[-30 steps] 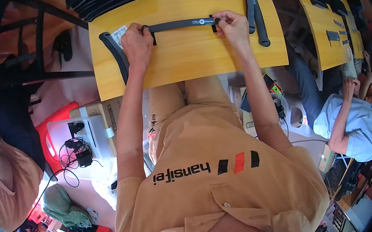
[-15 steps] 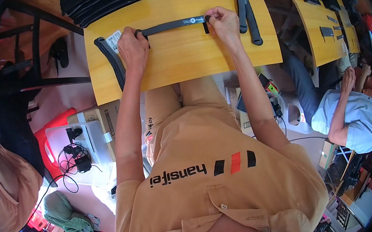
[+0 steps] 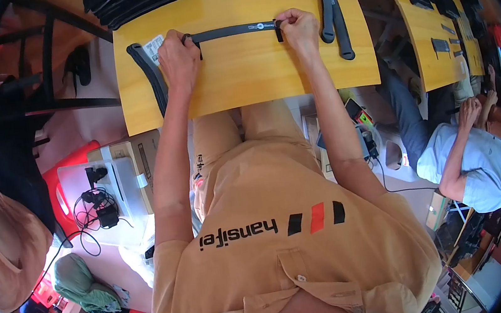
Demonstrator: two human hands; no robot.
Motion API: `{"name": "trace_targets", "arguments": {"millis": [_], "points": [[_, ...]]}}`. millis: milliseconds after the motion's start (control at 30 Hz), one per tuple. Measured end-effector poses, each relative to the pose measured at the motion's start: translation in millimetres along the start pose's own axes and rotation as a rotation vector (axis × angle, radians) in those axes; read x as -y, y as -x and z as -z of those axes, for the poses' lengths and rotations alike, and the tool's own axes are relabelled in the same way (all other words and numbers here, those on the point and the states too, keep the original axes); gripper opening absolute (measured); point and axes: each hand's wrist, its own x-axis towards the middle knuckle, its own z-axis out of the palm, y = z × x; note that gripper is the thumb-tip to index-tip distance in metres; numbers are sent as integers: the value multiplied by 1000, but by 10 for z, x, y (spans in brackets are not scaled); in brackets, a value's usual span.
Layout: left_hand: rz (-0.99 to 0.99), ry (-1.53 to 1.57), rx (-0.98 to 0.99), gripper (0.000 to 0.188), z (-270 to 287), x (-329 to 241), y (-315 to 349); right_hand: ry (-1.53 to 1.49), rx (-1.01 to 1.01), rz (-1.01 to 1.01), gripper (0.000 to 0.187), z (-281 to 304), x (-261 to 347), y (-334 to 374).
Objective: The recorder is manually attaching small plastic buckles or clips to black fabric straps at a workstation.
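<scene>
A dark strap (image 3: 225, 32) with a small printed mark near one end is stretched level between my two hands, just above the yellow table. My left hand (image 3: 180, 61) is closed on its left end, and my right hand (image 3: 299, 28) pinches the right end. Short black pieces hang down at both ends beside my fingers. Left of my left hand lies a bundle of dark straps (image 3: 151, 77), with a white printed label (image 3: 154, 47) touching it. To the right of my right hand rest two more straps (image 3: 342, 37), partly overlapping.
A stack of folded black goods (image 3: 144, 1) sits at the table's far left. The yellow table (image 3: 241, 82) ends close to my lap. Another table (image 3: 434, 62) with black items stands at the right, near a person in light blue (image 3: 466, 160). A clear bin (image 3: 110, 194) with cables is at lower left.
The strap has tilted slightly, so its printed face shows narrower. Both hands keep their grip and have barely moved.
</scene>
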Motion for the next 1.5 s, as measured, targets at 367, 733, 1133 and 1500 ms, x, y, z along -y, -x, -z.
{"name": "trace_targets", "arguments": {"millis": [367, 733, 1133, 1500], "points": [[-45, -56, -12, 19, -78, 150, -12, -357, 200, -102, 11, 5, -389, -225], [-588, -352, 171, 13, 170, 249, -75, 578, -14, 496, 22, 112, -6, 218], [-173, -96, -41, 22, 796, 384, 98, 439, -46, 469, 31, 372, 95, 581], [122, -148, -151, 30, 513, 560, 674, 35, 32, 424, 26, 424, 166, 1247]]}}
